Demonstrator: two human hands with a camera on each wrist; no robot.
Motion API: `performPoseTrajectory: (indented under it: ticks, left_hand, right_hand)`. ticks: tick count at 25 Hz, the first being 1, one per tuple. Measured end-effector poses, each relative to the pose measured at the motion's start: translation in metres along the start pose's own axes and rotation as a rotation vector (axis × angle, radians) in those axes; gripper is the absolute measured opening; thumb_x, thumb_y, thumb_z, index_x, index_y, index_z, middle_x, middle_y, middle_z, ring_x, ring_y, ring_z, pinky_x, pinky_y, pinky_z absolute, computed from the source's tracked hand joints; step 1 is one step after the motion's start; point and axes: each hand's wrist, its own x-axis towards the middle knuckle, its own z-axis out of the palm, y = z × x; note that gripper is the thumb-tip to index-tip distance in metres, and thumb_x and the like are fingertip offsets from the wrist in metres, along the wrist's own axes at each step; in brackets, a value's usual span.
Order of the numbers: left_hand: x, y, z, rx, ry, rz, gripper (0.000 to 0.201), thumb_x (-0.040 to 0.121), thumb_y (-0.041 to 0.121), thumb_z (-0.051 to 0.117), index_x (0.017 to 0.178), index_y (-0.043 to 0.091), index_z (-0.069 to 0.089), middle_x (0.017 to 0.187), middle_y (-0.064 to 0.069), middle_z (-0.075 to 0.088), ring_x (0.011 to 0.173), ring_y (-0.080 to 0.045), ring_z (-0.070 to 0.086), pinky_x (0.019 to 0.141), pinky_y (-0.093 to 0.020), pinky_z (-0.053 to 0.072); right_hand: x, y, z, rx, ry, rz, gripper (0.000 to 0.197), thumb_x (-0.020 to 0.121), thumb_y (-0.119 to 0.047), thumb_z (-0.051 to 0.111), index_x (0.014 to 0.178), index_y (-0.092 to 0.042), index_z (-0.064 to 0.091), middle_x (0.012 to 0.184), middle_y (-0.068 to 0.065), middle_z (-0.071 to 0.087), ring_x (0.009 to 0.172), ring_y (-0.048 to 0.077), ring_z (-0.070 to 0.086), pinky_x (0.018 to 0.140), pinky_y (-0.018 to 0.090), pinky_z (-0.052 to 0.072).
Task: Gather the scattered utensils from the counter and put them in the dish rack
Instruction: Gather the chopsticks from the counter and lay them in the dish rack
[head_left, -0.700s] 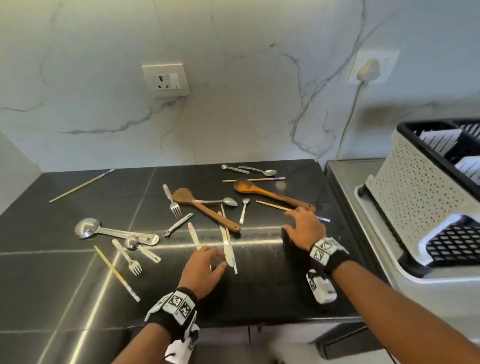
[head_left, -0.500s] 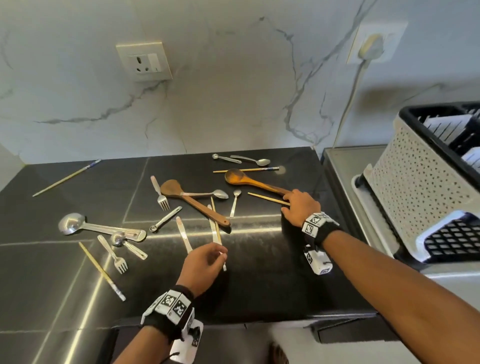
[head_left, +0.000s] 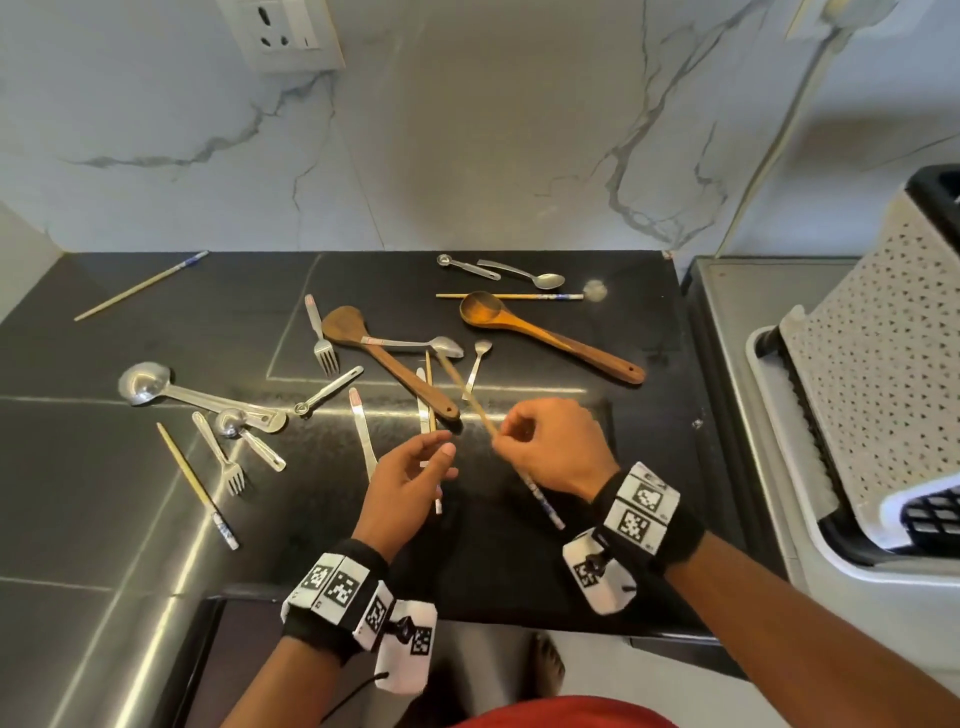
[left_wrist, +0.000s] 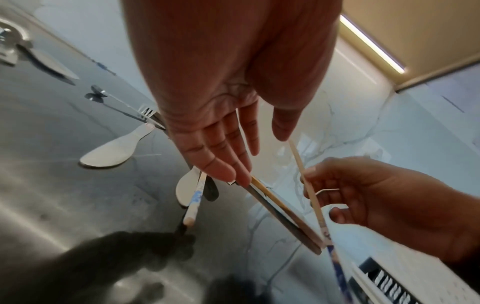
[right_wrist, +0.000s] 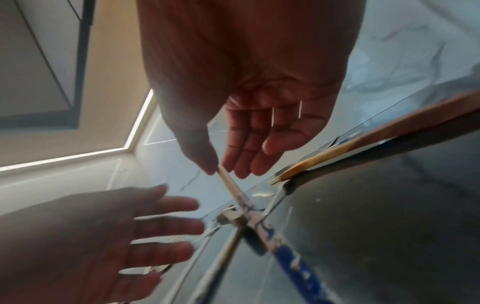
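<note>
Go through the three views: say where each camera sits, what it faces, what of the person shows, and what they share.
Head: worn on the head, looks down at the black counter and scattered utensils; both forearms and hands show.
Left wrist: looks along the open left hand toward the counter; the right hand shows too.
Right wrist: looks along the right hand, which pinches a chopstick; the left hand shows.
Shared: all three show both hands and that chopstick.

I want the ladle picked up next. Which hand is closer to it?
Left. The left hand hovers open right of the ladle; the right hand, pinching a chopstick, is farther right.
</note>
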Motion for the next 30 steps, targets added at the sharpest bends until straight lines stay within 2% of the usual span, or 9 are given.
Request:
performPoseTrajectory:
  ticks: [3, 7, 11, 15, 18, 21, 24, 27, 30]
  left_hand:
    - [0.002, 0.005, -0.012, -0.174, 0.019, -0.047, 0.020, 0.097, 0.019, 0.058, 0.115, 0.017, 0.067, 0.103, -0.008, 0.076, 0.091, -0.019, 0.074, 0.076, -0.032, 0.059]
    - [0.007, -0.002, -0.046, -0.116, 0.142, 0.019, 0.018, 0.097, 0.018, 0.059, 0.097, 0.006, 0.072, 0.090, -0.014, 0.076, 0.086, -0.028, 0.074, 0.079, -0.040, 0.059]
    - [0.020, 0.000, -0.096, -0.310, 0.207, -0.089, 0.020, 0.100, 0.023, 0.053, 0.091, 0.011, 0.066, 0.080, -0.008, 0.075, 0.078, -0.020, 0.075, 0.074, -0.032, 0.062]
    - [0.030, -0.001, -0.122, -0.375, 0.169, -0.119, 0.015, 0.099, 0.025, 0.054, 0.096, 0.013, 0.061, 0.075, -0.007, 0.075, 0.070, -0.020, 0.075, 0.066, -0.032, 0.063]
    - [0.035, -0.009, -0.122, -0.374, 0.107, -0.158, 0.017, 0.097, 0.025, 0.058, 0.100, 0.009, 0.062, 0.080, -0.013, 0.074, 0.071, -0.024, 0.075, 0.064, -0.032, 0.062]
    - [0.038, -0.015, -0.118, -0.369, 0.027, -0.193, 0.023, 0.095, 0.023, 0.063, 0.107, 0.004, 0.063, 0.090, -0.019, 0.074, 0.076, -0.026, 0.075, 0.062, -0.029, 0.060]
    - [0.042, -0.019, -0.118, -0.349, -0.044, -0.203, 0.021, 0.092, 0.017, 0.066, 0.110, 0.007, 0.065, 0.096, -0.020, 0.074, 0.081, -0.026, 0.076, 0.068, -0.033, 0.061]
    - [0.049, -0.020, -0.122, -0.309, -0.126, -0.200, 0.020, 0.091, 0.017, 0.067, 0.110, 0.010, 0.067, 0.096, -0.018, 0.075, 0.088, -0.030, 0.076, 0.079, -0.043, 0.061]
    - [0.051, -0.016, -0.122, -0.311, -0.172, -0.206, 0.020, 0.092, 0.018, 0.066, 0.110, 0.008, 0.066, 0.095, -0.017, 0.076, 0.086, -0.028, 0.076, 0.075, -0.038, 0.062]
  right_hand:
    - [0.006, -0.036, 0.027, 0.036, -0.036, -0.106, 0.020, 0.078, -0.046, 0.068, 0.078, -0.027, 0.075, 0.069, -0.012, 0.068, 0.066, 0.001, 0.061, 0.059, 0.021, 0.042]
    - [0.022, -0.060, 0.058, 0.038, -0.070, -0.181, 0.025, 0.082, -0.049, 0.067, 0.082, -0.026, 0.078, 0.071, -0.011, 0.069, 0.067, 0.003, 0.062, 0.063, 0.025, 0.051]
    - [0.036, -0.047, 0.070, -0.132, -0.083, -0.026, 0.032, 0.083, -0.056, 0.066, 0.083, -0.026, 0.077, 0.078, -0.009, 0.070, 0.076, 0.009, 0.065, 0.069, 0.031, 0.054]
    - [0.045, -0.042, 0.088, -0.199, -0.088, 0.159, 0.033, 0.077, -0.055, 0.072, 0.071, -0.023, 0.073, 0.071, -0.007, 0.069, 0.073, 0.012, 0.066, 0.069, 0.034, 0.058]
    - [0.053, -0.050, 0.101, -0.210, -0.110, 0.265, 0.026, 0.072, -0.045, 0.074, 0.067, -0.020, 0.071, 0.071, -0.003, 0.070, 0.074, 0.016, 0.068, 0.073, 0.039, 0.061]
    - [0.048, -0.052, 0.094, -0.202, -0.116, 0.342, 0.028, 0.073, -0.046, 0.072, 0.069, -0.019, 0.072, 0.070, -0.003, 0.071, 0.073, 0.016, 0.069, 0.073, 0.038, 0.060]
    - [0.023, -0.047, 0.069, -0.196, -0.159, 0.380, 0.028, 0.079, -0.047, 0.069, 0.069, -0.021, 0.073, 0.068, -0.004, 0.072, 0.072, 0.011, 0.068, 0.074, 0.035, 0.058]
    - [-0.015, -0.045, 0.042, -0.168, -0.082, 0.412, 0.025, 0.078, -0.045, 0.069, 0.064, -0.025, 0.074, 0.061, -0.011, 0.072, 0.066, 0.002, 0.068, 0.075, 0.036, 0.060]
    - [-0.050, -0.050, 0.025, -0.014, -0.002, 0.410, 0.021, 0.081, -0.033, 0.071, 0.063, -0.023, 0.076, 0.060, -0.011, 0.073, 0.059, 0.004, 0.069, 0.073, 0.038, 0.062]
